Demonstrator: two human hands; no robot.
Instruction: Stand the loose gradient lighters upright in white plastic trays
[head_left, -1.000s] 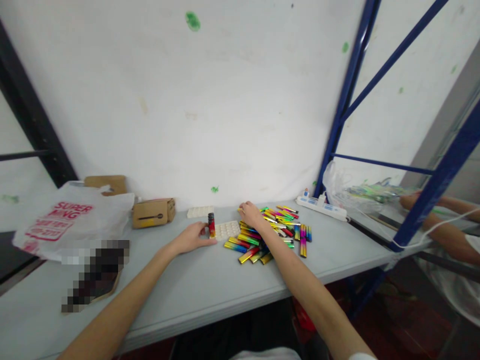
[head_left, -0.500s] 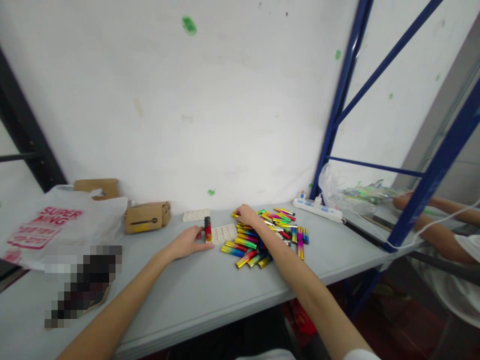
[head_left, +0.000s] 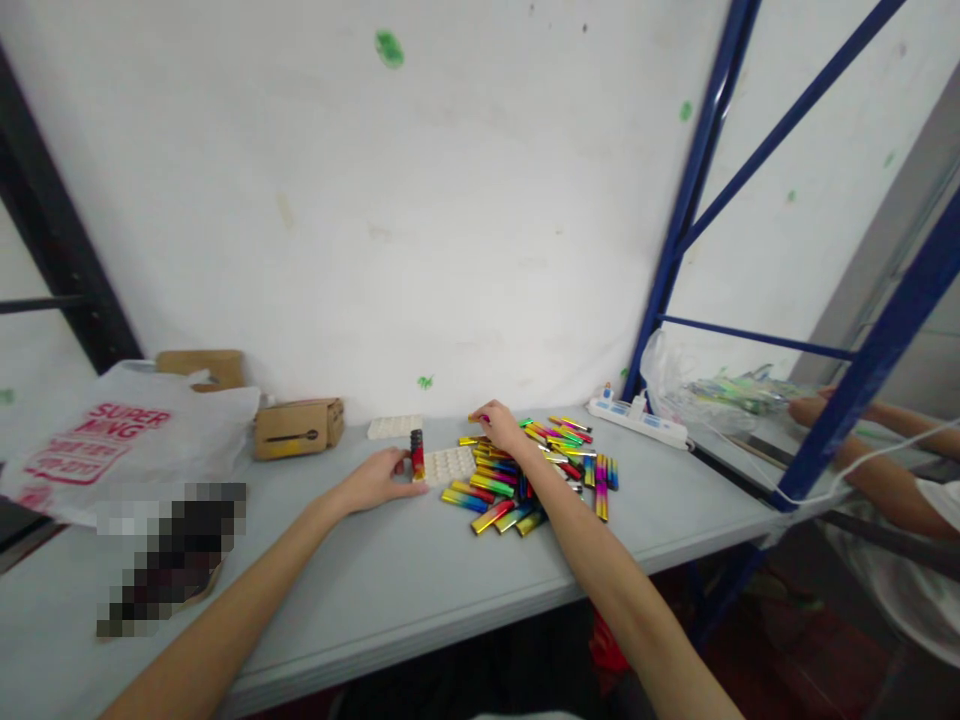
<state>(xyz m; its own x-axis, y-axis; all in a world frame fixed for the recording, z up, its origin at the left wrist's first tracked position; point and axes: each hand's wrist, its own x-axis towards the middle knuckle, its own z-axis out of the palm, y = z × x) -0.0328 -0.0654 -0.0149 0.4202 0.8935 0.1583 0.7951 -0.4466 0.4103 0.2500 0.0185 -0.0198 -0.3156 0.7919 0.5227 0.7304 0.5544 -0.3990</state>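
A white tray with rows of sockets (head_left: 454, 465) lies on the table. At its left end a row of lighters (head_left: 417, 458), dark on top and red to yellow below, stands upright. My left hand (head_left: 379, 480) closes around that end, its thumb along the front and its fingers behind the row. Above the back of a loose pile, my right hand (head_left: 499, 427) pinches a shiny lighter (head_left: 474, 418), mostly hidden by the fingers. The pile of metallic, multicoloured lighters (head_left: 495, 487) spreads to the tray's right, beneath my right forearm.
A second white tray (head_left: 394, 428) lies near the wall. Leftward are a cardboard box (head_left: 296, 430), a white plastic bag (head_left: 135, 430) and a blurred-out dark item (head_left: 176, 555). A power strip (head_left: 637, 422) and blue rack post (head_left: 675, 220) stand right; another person's arm (head_left: 862, 455) is beyond.
My right hand has lifted slightly and moved right, with a lighter now showing in its fingers. My left hand stays at the tray's left end. The view has shifted slightly.
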